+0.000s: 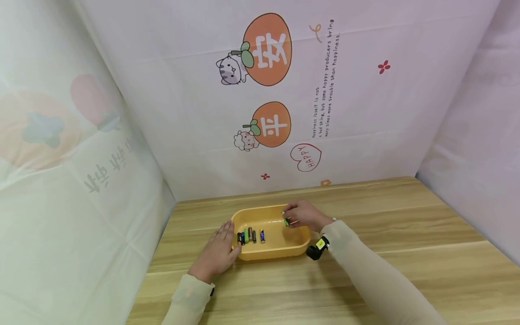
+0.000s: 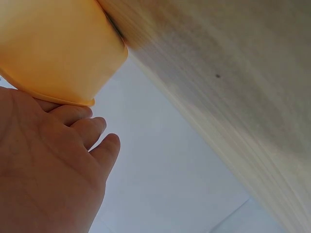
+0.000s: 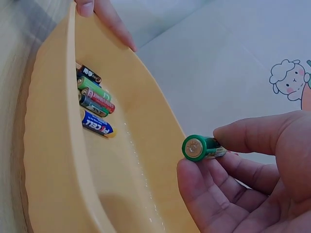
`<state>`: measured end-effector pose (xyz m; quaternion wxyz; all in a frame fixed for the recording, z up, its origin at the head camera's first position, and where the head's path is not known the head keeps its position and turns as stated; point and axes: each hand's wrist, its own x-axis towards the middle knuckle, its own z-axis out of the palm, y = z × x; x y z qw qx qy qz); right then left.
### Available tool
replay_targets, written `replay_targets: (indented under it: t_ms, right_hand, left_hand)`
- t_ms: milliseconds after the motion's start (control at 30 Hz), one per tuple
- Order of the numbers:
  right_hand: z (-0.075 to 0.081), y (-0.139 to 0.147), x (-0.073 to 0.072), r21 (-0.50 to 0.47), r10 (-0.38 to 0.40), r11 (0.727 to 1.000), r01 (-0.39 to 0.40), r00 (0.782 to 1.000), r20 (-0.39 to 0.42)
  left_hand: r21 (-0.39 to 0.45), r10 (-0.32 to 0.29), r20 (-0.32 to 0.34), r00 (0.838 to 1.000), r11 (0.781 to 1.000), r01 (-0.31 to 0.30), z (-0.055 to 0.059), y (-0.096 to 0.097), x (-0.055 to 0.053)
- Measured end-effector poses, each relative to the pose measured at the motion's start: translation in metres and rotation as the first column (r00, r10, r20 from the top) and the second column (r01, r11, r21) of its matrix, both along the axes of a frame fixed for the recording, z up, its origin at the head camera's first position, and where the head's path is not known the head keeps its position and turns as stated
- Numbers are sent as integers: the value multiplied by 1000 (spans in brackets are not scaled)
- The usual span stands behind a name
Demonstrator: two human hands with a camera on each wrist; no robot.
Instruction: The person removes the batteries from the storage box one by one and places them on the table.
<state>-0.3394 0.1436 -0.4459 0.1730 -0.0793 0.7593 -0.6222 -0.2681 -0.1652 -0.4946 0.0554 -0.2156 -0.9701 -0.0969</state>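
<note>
A yellow plastic tray (image 1: 273, 253) stands on the table. My left hand (image 1: 218, 251) rests against its left end, fingers straight along the rim. In the left wrist view its fingers touch the tray's rim from outside. Over the tray's right end, my right hand (image 1: 302, 215) pinches a green battery (image 3: 195, 147) between thumb and fingers, one flat end facing the right wrist camera. Several batteries lie side by side at the tray's left end, among them a light green battery (image 1: 246, 235) and a red battery (image 3: 98, 99). A blue battery (image 3: 97, 124) lies slightly apart, to their right.
The wood-grain table (image 1: 390, 253) extends around the tray. A white printed cloth (image 1: 195, 113) hangs behind it, with more cloth at both sides. A black wrist camera (image 1: 314, 251) sits at my right wrist, close to the tray's front right corner.
</note>
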Motion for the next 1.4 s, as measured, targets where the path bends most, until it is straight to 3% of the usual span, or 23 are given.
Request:
replay_targets:
  t_ms: [567, 1400]
  right_hand:
    - [-5, 22, 0, -53, -6, 999, 7, 1000, 16]
    - [-2, 58, -1, -4, -31, 1000, 31, 1000, -3]
  left_hand:
    - [15, 2, 6, 1000, 1000, -2, 1, 1, 1]
    - [20, 9, 15, 1000, 1000, -9, 5, 2, 1]
